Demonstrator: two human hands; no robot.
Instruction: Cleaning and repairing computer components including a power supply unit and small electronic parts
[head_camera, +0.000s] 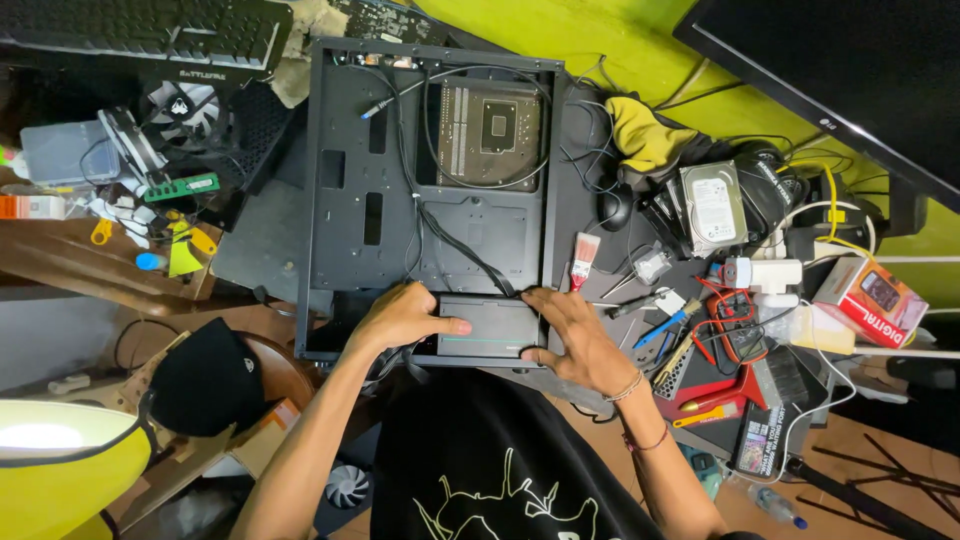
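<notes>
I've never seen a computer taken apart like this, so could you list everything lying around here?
computer case: one, black, open, lying flat mid-desk
power supply box: one, black, at the case's near end, between the hands
motherboard: one, brownish, inside the case's far end
keyboard: one, black, far left
cooling fan: one, black, left of the case
memory stick: one, green, below the fan
yellow cloth: one, right of the case
hard drive: one, silver, right
paintbrush: one, red-handled, beside the case
black cap: one, near left
monitor: one, black, far right
left hand: on the box's left end
right hand: on its right end
</notes>
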